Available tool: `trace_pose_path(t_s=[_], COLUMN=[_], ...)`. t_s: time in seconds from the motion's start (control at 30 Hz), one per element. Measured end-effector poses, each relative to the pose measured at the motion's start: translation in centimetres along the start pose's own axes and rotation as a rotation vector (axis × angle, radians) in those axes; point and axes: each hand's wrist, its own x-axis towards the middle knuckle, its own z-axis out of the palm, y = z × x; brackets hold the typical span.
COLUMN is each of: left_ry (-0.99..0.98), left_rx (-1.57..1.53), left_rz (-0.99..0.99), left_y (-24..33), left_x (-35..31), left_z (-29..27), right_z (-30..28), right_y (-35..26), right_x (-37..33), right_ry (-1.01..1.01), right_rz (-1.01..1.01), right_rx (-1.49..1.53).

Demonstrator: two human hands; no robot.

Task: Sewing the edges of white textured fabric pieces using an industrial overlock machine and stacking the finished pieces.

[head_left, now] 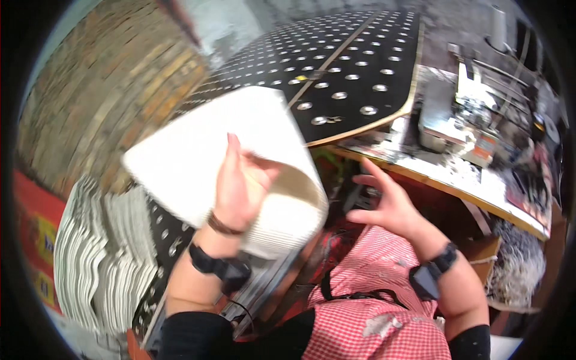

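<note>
The left hand (235, 191) is raised with fingers curled in a grip, while the right hand (387, 204) hangs open, fingers spread.

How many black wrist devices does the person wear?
2: one black wrist device on the left forearm below the left hand, one on the right forearm below the right hand.

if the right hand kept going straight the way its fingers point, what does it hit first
Probably the curled edge of the white sheet that the left hand holds; the right hand is open, fingers pointing left towards it. Depth is unclear.
</note>
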Motion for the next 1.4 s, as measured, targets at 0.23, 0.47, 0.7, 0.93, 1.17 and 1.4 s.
trace_pose_path(t_s=[0.23, 0.47, 0.7, 0.93, 1.17, 1.4], left_ry=[0.722, 0.442, 0.582, 0.309, 0.471, 0.489], left_rx=[0.724, 0.281, 0.323, 1.273, 0.005, 0.113], left_rz=[0.601, 0.064, 0.102, 0.391, 0.051, 0.045], left_y=[-8.3, -10.1, -10.6, -11.0, -6.4, -5.9], left_x=[-0.1, 0.6, -6.0, -8.5, -6.2, -3.3], left_z=[-5.2, -12.3, -8.3, -9.5, -12.6, -14.1], right_z=[-4.3, -8.1, -12.8, -14.9, -15.1, -13.3], right_y=[6.5, 5.8, 6.0, 5.7, 6.3, 6.6], right_x=[-0.1, -1.9, 0.3, 2.3, 2.3, -0.9], right_ry=[0.680, 0.599, 0.578, 0.441, 0.550, 0.692], right_rz=[0.061, 0.129, 0.272, 0.346, 0.352, 0.224], right_rx=[0.031, 0.592, 1.089, 1.213, 1.049, 0.444])
